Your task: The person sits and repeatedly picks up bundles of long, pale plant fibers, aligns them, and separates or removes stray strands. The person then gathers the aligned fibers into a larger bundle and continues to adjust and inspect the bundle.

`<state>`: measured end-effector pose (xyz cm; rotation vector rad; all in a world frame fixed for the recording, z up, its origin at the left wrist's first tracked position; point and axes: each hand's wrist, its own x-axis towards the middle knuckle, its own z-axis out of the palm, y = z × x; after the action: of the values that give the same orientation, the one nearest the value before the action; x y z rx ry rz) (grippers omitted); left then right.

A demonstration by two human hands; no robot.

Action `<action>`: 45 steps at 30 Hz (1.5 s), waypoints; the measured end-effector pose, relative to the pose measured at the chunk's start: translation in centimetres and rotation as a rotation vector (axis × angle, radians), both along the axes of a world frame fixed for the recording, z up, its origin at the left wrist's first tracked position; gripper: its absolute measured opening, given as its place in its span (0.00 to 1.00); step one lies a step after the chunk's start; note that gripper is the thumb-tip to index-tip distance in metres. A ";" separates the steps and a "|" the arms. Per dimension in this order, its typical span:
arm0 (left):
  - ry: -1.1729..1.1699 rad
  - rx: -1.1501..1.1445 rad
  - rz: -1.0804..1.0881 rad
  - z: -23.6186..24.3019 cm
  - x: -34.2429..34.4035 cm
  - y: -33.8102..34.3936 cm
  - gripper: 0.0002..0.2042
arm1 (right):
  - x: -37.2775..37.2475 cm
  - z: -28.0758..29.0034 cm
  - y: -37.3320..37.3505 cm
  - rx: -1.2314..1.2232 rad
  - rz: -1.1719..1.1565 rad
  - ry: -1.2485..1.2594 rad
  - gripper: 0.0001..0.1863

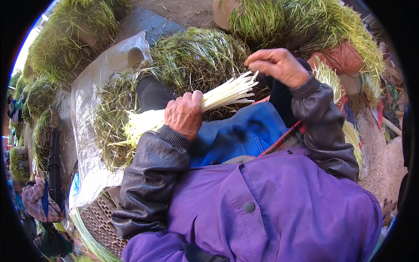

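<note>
A bundle of pale yellow-white stalks (pixel 229 91), looking like blanched chives or garlic shoots, lies slantwise over my lap. My left hand (pixel 184 114) is wrapped round its middle. The trimmed-looking white ends point to the upper right, and the yellower, looser leaf ends fan out at the lower left. Above the white ends, my right hand (pixel 279 65) is bent with thumb and fingertips drawn together, close to the tip of one stalk. Whatever it pinches is too small to make out. Blue cloth (pixel 240 131) covers my lap beneath the bundle.
A heap of green, rooty stalks (pixel 196 54) lies just beyond my knees, on and beside a whitish plastic sheet (pixel 89 100). More green piles (pixel 72 39) stand farther off. Pale bundles (pixel 329 81) lie to my right. A honeycomb-holed block stack (pixel 102 220) and another person (pixel 39 198) are at left.
</note>
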<state>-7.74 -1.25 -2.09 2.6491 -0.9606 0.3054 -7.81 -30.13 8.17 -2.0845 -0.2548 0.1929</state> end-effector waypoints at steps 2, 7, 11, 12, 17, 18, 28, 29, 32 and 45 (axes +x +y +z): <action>-0.018 -0.007 0.001 0.0 0.0 0.0 0.07 | -0.3 -0.5 0.8 -0.024 0.157 -0.086 0.11; -0.096 -0.033 0.013 0.0 -0.1 0.2 0.13 | -0.8 -0.7 1.3 -0.117 0.139 -0.120 0.07; -0.096 -0.046 0.004 0.0 -0.2 0.4 0.17 | -0.8 -0.4 1.6 -0.059 0.183 -0.201 0.06; -0.094 -0.052 0.000 0.0 -0.2 0.5 0.18 | -0.8 -0.4 1.7 -0.093 0.153 -0.210 0.06; -0.098 -0.075 -0.011 0.1 -0.2 0.6 0.22 | -0.8 -0.6 2.5 -0.153 0.148 -0.315 0.06; -0.100 -0.079 -0.016 0.1 -0.2 0.6 0.23 | -0.8 -0.7 2.6 -0.152 0.160 -0.337 0.06; -0.025 -0.155 -0.057 1.2 -0.6 0.3 0.37 | -0.8 -0.7 2.7 -0.137 0.247 -0.363 0.07; -0.014 -0.151 -0.071 1.4 -0.7 0.2 0.38 | -0.9 -0.6 2.8 -0.146 0.268 -0.362 0.07; 0.009 -0.122 -0.094 1.7 -0.8 0.1 0.40 | -0.9 -0.4 3.2 -0.164 0.288 -0.389 0.07; 0.063 -0.226 -0.085 2.4 -0.3 -0.3 0.17 | -1.0 -0.3 3.6 0.152 0.161 -0.142 0.14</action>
<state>-8.07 -1.56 0.30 2.3931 -0.9559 0.2905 -8.81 -26.49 7.83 -1.9290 -0.5088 0.1183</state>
